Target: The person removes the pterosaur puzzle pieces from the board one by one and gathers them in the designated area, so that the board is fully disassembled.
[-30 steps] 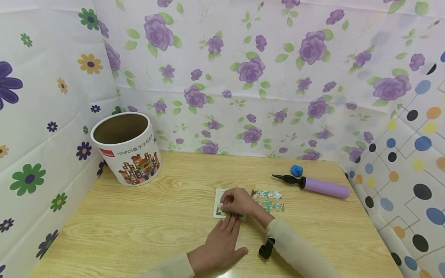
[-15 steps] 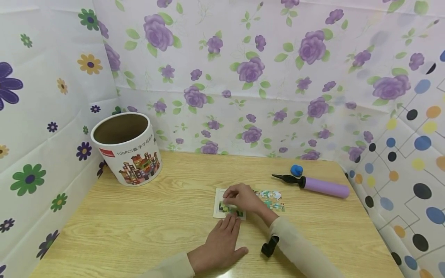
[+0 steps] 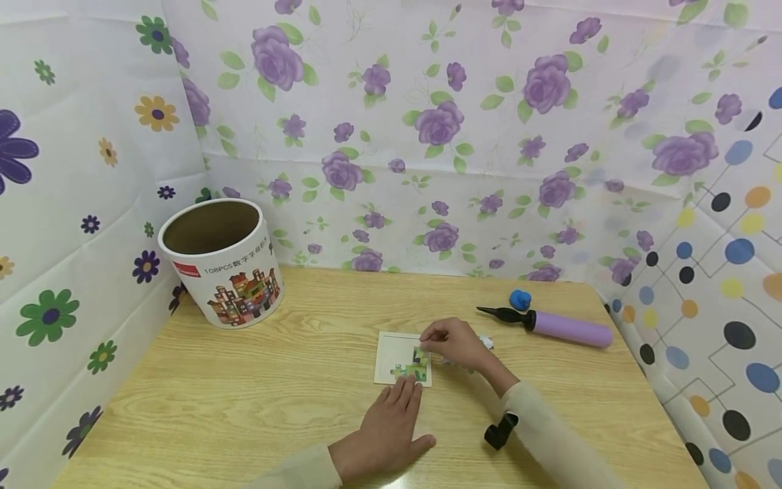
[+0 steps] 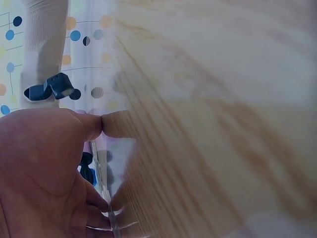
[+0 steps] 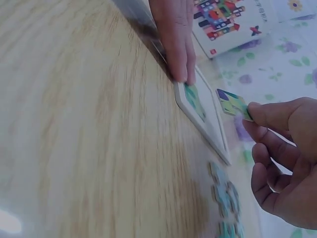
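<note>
A white puzzle board (image 3: 391, 350) lies on the table, with joined green puzzle pieces (image 3: 411, 371) along its near edge. My left hand (image 3: 389, 429) lies palm down with straight fingers, the fingertips resting on that near edge and the pieces there. Over the board's right side, my right hand (image 3: 459, 343) pinches a green puzzle piece (image 5: 233, 103) between thumb and forefinger. In the right wrist view this piece is held tilted above the board, apart from it. Several loose puzzle pieces (image 5: 225, 196) lie right of the board, mostly hidden behind my right hand in the head view.
A large white bucket (image 3: 229, 272) stands at the back left. At the back right lie a purple hand pump (image 3: 568, 329) with a black nozzle and a small blue toy (image 3: 520, 299). Patterned cloth walls border the wooden table (image 3: 275, 380).
My right hand has moved from the board's left part to its right side, holding the green puzzle piece. More of the board now shows, and loose pieces are more covered. My left hand stays put.
</note>
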`<state>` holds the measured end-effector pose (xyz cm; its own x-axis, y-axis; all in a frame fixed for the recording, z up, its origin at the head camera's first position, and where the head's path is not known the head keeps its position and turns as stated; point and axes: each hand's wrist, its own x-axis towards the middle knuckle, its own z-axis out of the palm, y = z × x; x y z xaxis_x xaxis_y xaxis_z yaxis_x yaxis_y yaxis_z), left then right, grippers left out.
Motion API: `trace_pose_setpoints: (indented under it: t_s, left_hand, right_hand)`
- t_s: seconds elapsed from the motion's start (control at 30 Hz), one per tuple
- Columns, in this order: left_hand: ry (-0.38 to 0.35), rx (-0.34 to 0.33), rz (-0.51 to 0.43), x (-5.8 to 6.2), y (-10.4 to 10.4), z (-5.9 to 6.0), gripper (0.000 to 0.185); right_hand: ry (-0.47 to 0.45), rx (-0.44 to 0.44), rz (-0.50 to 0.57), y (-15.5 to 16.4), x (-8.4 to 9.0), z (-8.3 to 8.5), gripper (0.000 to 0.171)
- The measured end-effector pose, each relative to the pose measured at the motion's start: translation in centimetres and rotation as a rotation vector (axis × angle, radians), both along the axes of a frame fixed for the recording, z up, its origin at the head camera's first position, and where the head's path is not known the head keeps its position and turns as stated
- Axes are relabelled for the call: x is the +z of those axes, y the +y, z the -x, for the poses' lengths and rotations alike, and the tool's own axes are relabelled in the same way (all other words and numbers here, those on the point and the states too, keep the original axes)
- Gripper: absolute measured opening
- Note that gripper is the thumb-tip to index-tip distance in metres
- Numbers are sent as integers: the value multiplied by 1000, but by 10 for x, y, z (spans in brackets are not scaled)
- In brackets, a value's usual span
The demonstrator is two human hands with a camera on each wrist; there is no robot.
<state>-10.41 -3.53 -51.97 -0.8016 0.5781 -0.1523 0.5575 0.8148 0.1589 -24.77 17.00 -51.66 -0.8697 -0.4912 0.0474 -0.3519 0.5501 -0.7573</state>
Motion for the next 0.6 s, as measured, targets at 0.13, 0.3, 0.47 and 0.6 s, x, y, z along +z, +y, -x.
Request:
trace_pose_setpoints:
  t_s: [0.13,0.3,0.47,0.6]
  left_hand:
    - [1,11,2,1,0,-1,91]
    - [12,10,4,1,0,-1,91]
    - [9,6,2,2,0,-1,90]
    - [8,7,-8,1,0,-2,90]
  right_hand:
    - [24,-13,-33,11,5,-6,9]
    - [47,-5,-54,24,8,-12,7]
    - [31,-14,-59,35,3,-17,7]
    - [20,-46,-76,41,0,-23,4]
